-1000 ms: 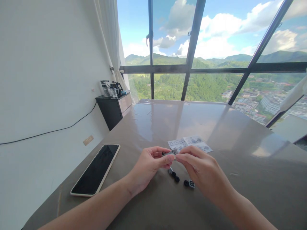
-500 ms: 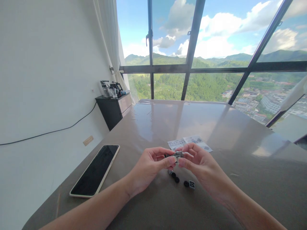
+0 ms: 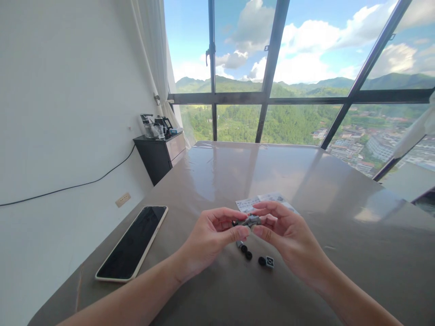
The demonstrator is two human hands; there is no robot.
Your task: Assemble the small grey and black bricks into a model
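Between my hands, just above the table, is a small grey toy-brick assembly [image 3: 250, 220] with a dark part at its left end. My left hand [image 3: 215, 228] pinches its left side between thumb and fingers. On the other side, my right hand [image 3: 280, 228] grips the right end, thumb below and fingers above and behind. The fingers hide part of the assembly. Beneath the hands lie small black wheels [image 3: 248, 256] beside a grey piece [image 3: 239, 244]. A little to the right, another black wheel [image 3: 262, 261] touches a square grey piece [image 3: 269, 262].
A printed instruction sheet [image 3: 246, 205] lies just behind my hands. On the left of the table [image 3: 204, 294] rests a phone [image 3: 132, 242] with a dark screen. A dark cabinet [image 3: 152, 158] carrying a kettle [image 3: 165, 123] stands beyond the table's left edge, before the windows.
The fingers of my right hand have shifted on the grey assembly, the index finger now reaching over its top. Both hands keep hold of it. The view has turned slightly.
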